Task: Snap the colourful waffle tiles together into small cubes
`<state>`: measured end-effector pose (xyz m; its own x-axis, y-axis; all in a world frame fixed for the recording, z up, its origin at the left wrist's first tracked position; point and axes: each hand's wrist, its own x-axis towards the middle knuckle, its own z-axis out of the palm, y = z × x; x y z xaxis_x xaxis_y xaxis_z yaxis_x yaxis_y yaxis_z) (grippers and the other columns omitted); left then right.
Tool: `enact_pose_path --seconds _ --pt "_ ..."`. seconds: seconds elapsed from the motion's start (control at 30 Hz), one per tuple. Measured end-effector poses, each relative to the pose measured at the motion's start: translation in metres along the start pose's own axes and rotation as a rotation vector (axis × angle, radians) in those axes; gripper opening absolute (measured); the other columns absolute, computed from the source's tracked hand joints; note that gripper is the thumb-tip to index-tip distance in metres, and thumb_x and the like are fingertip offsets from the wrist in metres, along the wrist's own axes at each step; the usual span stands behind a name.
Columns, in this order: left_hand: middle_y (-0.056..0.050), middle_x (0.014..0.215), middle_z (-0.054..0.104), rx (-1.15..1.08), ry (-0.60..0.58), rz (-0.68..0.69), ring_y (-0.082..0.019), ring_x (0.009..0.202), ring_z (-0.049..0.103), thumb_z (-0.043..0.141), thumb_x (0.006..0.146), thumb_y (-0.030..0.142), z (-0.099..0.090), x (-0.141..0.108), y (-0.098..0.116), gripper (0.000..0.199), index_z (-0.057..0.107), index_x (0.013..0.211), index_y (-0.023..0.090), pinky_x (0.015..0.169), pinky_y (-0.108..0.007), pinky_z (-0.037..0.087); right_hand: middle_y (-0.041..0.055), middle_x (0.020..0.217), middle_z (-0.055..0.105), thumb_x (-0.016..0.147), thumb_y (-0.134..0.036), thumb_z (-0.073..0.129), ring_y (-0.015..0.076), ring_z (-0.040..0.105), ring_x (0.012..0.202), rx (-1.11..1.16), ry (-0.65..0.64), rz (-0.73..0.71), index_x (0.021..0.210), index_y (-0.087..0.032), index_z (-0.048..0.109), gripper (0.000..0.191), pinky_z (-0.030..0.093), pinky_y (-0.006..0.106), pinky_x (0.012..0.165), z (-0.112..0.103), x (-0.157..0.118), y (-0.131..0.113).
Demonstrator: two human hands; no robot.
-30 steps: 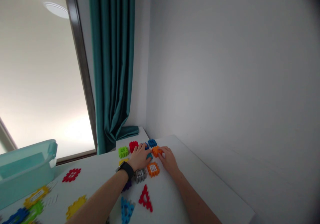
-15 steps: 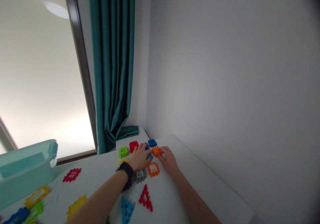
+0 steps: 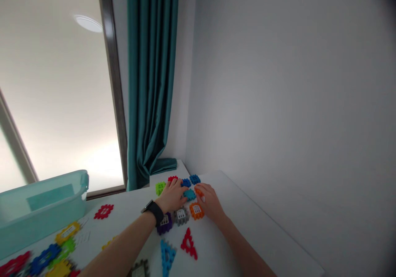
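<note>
Square interlocking plastic tiles with toothed edges lie grouped on the white table. My left hand [image 3: 173,195], with a dark watch on its wrist, reaches over the group. Its fingers are spread, with the thumb and index finger at the light-blue tile [image 3: 189,195]. From the right, my right hand [image 3: 210,202] has its fingers closed around an orange tile [image 3: 199,190], partly hidden by them. Around the hands are a lime tile [image 3: 160,188], a red tile [image 3: 172,178], blue tiles [image 3: 194,179], a grey tile [image 3: 181,216], a purple tile [image 3: 165,224] and another orange tile [image 3: 197,211].
Nearer me lie a red triangle [image 3: 188,244] and a blue triangle [image 3: 167,257]. At left a teal bin [image 3: 43,223] stands behind several loose coloured pieces [image 3: 46,258]. A red piece [image 3: 104,211] lies by itself. A wall [image 3: 278,124] borders the table's right side.
The view has turned slightly left. My left hand has drawn back a little leftward, showing more of the light-blue and purple tiles. The orange tile in my right hand sits closer to the light-blue one.
</note>
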<state>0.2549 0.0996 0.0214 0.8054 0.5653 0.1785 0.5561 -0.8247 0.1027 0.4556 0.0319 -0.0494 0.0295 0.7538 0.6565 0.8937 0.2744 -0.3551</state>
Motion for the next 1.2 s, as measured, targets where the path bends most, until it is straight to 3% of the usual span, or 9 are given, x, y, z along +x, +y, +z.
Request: enact_pose_path --seconds 0.27,0.47,0.83,1.0,1.2 --pt "-0.009 0.135 0.055 0.024 0.009 -0.049 -0.033 0.127 0.046 0.059 0.090 0.036 -0.027 -0.045 -0.028 0.037 0.061 0.127 0.030 0.104 -0.048 0.038 0.0099 0.123 0.068 0.090 -0.017 0.050 0.0264 0.059 0.118 0.010 -0.048 -0.072 0.110 -0.022 0.069 0.028 0.044 0.047 0.105 0.004 0.016 -0.041" --pt "-0.010 0.131 0.058 0.039 0.001 -0.120 -0.032 0.125 0.048 0.057 0.091 0.037 -0.045 -0.092 -0.058 0.039 0.060 0.130 0.028 0.103 -0.047 0.038 0.0085 0.119 0.070 0.089 -0.015 0.050 0.0249 0.060 0.114 0.053 -0.117 -0.155 0.110 -0.022 0.069 0.029 0.044 0.046 0.105 0.019 0.030 -0.079" --pt "-0.009 0.116 0.067 0.035 -0.043 -0.255 -0.030 0.115 0.058 0.057 0.090 0.034 -0.057 -0.186 -0.111 0.027 0.068 0.113 0.025 0.100 -0.043 0.041 0.0089 0.112 0.071 0.089 -0.011 0.054 0.0252 0.061 0.111 0.119 -0.298 -0.306 0.104 -0.020 0.070 0.024 0.042 0.046 0.104 0.052 0.041 -0.147" --pt "-0.007 0.121 0.067 0.015 -0.049 -0.290 -0.029 0.117 0.060 0.057 0.090 0.033 -0.061 -0.221 -0.119 0.027 0.068 0.113 0.026 0.103 -0.041 0.039 0.0061 0.101 0.072 0.089 -0.012 0.055 0.0231 0.063 0.101 0.162 -0.426 -0.412 0.094 -0.022 0.072 0.020 0.042 0.041 0.099 0.063 0.036 -0.186" --pt "-0.005 0.121 0.069 -0.030 -0.037 -0.341 -0.027 0.117 0.060 0.055 0.091 0.032 -0.061 -0.253 -0.111 0.026 0.069 0.113 0.027 0.103 -0.038 0.040 0.0030 0.100 0.074 0.089 -0.007 0.055 0.0202 0.063 0.102 0.204 -0.560 -0.531 0.094 -0.024 0.073 0.025 0.040 0.035 0.098 0.074 0.021 -0.220"
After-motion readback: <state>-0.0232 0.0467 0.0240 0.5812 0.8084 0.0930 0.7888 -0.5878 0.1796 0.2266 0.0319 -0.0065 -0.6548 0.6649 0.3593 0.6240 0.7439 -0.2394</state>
